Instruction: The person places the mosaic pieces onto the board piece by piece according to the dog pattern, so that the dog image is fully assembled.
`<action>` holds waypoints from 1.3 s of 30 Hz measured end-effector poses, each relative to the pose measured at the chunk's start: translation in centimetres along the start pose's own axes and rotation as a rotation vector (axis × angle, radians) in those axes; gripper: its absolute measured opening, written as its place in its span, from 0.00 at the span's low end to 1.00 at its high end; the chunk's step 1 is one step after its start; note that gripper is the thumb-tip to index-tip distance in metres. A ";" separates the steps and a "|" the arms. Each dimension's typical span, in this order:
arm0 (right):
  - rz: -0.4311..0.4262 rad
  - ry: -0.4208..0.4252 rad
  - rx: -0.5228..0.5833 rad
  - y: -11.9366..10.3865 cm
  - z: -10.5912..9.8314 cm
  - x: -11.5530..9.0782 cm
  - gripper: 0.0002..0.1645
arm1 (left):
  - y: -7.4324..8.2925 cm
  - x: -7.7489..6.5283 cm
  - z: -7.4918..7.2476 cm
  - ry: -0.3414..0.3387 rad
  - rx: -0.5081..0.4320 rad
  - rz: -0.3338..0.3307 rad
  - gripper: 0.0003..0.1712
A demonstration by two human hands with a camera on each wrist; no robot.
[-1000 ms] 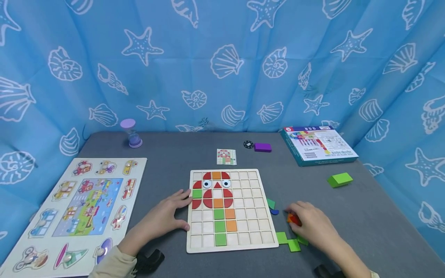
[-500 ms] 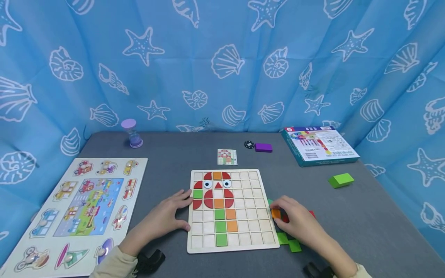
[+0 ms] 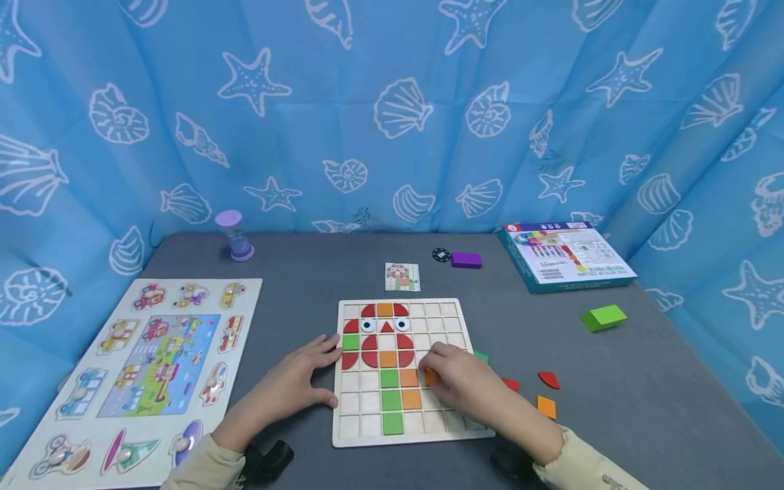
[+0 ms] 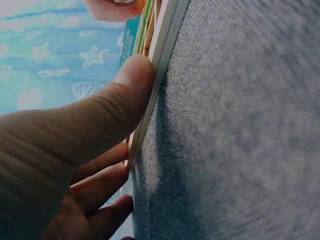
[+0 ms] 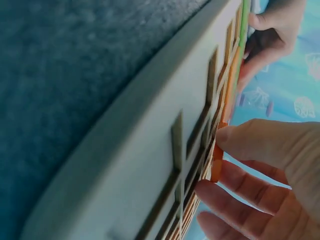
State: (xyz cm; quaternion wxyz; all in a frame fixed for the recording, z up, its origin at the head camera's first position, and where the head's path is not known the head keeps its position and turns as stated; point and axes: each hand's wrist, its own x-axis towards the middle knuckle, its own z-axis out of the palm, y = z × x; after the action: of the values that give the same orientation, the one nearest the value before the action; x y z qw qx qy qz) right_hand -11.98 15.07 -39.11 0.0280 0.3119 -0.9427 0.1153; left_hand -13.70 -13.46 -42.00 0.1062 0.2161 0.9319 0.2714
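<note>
A wooden grid board [image 3: 450, 417] lies in the middle, bearing red, green and orange tiles and two eye pieces. My left hand [image 3: 294, 376] rests against its left edge, fingers spread and the thumb on the rim, as the left wrist view shows. My right hand [image 3: 456, 376] is over the board's middle, just right of two orange tiles in the grid. It pinches an orange square tile [image 5: 216, 162] between thumb and fingers at the grid surface. Right of the board lie a loose orange tile [image 3: 546, 407] and a red curved-edge piece [image 3: 548, 380]; the right forearm hides other pieces.
A picture card [image 3: 402, 277] lies behind the board, near a purple block [image 3: 467, 260] and a black round chip [image 3: 441, 254]. To the left is a vehicle puzzle [image 3: 251, 299], with an hourglass [image 3: 235, 235] behind. A box [image 3: 569, 255] and green block [image 3: 603, 318] are at right.
My right hand has picked up an orange tile from the loose pieces and carried it left onto the board. Loose red and orange pieces are uncovered. The left hand stays put.
</note>
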 end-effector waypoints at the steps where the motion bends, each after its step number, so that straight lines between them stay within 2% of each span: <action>1: -0.003 0.005 -0.013 -0.1 0.1 0.1 0.13 | 0.0 0.0 0.0 -0.003 -0.001 -0.003 0.46; 4: -0.007 0.018 -0.040 -0.1 0.3 0.2 0.13 | 0.0 0.0 0.0 -0.010 -0.005 -0.011 0.46; 12: -0.001 0.002 -0.019 -0.5 0.4 0.6 0.12 | 0.2 -0.1 -0.1 -0.010 -0.006 -0.026 0.46; 17: 0.012 -0.004 -0.007 -0.2 0.0 0.1 0.13 | 0.2 -0.2 -0.1 -0.015 -0.008 -0.036 0.46; 22: 0.104 0.022 -0.004 1.9 -2.0 -2.9 0.17 | 0.1 -0.1 0.0 -0.014 -0.016 -0.037 0.46; 25: 0.216 0.020 -0.009 3.8 -3.1 -5.7 0.18 | 0.1 0.0 0.0 -0.010 -0.023 -0.017 0.46; 29: 0.359 -0.034 -0.009 6.1 -4.0 -9.1 0.17 | 0.1 0.0 -0.1 -0.002 -0.020 0.005 0.46; 33: 0.406 -0.087 -0.008 7.3 -4.0 -11.1 0.18 | 0.0 -0.1 -0.1 0.001 -0.020 0.015 0.46; 39: 0.442 -0.131 -0.008 7.8 -3.8 -12.1 0.19 | 0.0 -0.1 0.0 0.002 -0.021 0.033 0.46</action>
State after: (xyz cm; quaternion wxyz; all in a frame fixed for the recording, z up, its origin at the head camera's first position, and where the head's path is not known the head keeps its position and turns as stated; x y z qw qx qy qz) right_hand -6.94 29.12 -38.45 -0.0579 0.1045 -0.9884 0.0943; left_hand -13.58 -13.54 -41.95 0.1033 0.2300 0.9253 0.2833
